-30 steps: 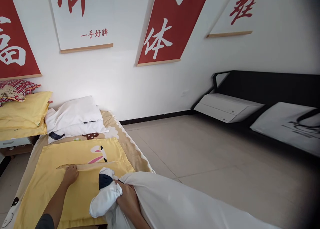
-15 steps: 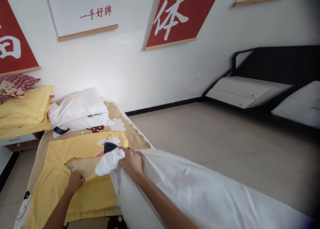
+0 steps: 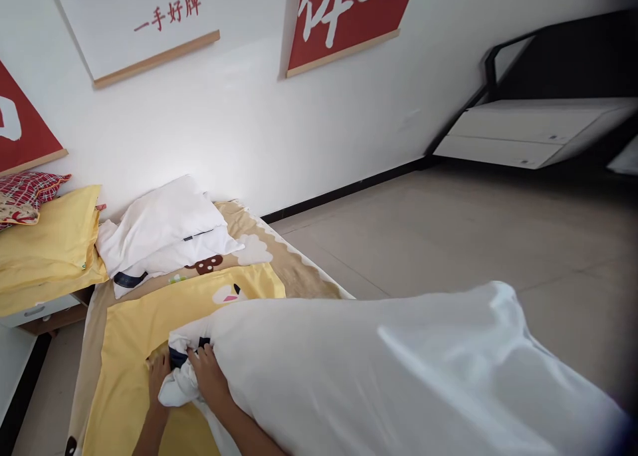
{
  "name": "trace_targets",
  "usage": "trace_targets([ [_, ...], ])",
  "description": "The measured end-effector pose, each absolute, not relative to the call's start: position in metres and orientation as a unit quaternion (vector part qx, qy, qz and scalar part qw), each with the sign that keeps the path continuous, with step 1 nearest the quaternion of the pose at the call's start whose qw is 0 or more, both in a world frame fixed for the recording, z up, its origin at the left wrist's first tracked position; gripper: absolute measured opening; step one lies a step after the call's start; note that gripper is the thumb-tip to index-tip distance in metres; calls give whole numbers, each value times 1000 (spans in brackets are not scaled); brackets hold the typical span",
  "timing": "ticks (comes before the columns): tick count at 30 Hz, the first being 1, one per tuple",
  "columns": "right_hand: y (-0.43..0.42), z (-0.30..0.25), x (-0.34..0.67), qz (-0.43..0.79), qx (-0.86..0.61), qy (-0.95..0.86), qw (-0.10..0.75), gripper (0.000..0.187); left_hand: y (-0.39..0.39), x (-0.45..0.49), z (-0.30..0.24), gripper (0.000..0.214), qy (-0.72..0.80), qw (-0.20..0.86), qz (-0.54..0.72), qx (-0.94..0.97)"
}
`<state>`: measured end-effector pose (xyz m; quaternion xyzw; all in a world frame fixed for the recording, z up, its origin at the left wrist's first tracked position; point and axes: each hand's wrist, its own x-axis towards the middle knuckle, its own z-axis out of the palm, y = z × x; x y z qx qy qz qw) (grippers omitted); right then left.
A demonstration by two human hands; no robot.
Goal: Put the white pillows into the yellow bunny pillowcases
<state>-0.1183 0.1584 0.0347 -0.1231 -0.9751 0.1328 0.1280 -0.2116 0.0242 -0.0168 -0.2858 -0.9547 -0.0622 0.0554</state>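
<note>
A large white pillow stretches from the lower right across to the bed. My right hand is closed on its bunched end, where a dark patch shows. My left hand lies just beside it on the yellow pillowcase, at the edge of the pillowcase opening; its fingers are partly hidden by the white cloth. The yellow pillowcase is spread flat on the bed, with a cartoon print near its far edge.
More white pillows are stacked at the head of the bed. Yellow folded bedding and a red plaid cushion sit on a stand at the left. Tiled floor and a white drawer unit are on the right.
My right hand has brought the white pillow's end down and left to the pillowcase opening, next to my left hand. The pillow now covers much more of the view.
</note>
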Motion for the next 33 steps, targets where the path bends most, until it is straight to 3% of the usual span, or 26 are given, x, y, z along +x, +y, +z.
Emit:
trace_targets([
  [5,161,4,-135,108,-98,-983,111,27,2,-242,-35,42,-942,81,-74,-317],
  [10,153,-3,-144,98,-57,-990,83,24,-12,-245,-66,48,-915,162,-110,-353],
  [16,120,18,-137,145,127,-981,34,20,-23,-242,-77,53,-928,114,-125,-333],
  [19,127,30,-152,206,174,-962,-40,17,-26,-239,-77,53,-946,89,-119,-287],
  [23,158,31,-190,259,109,-954,-104,26,-27,-242,-77,54,-958,48,-125,-254],
  [27,161,26,-195,231,10,-972,-45,37,-23,-246,-67,55,-951,71,-115,-276],
  [33,154,44,-147,204,-41,-978,-8,26,0,-242,-17,60,-958,102,28,-266],
])
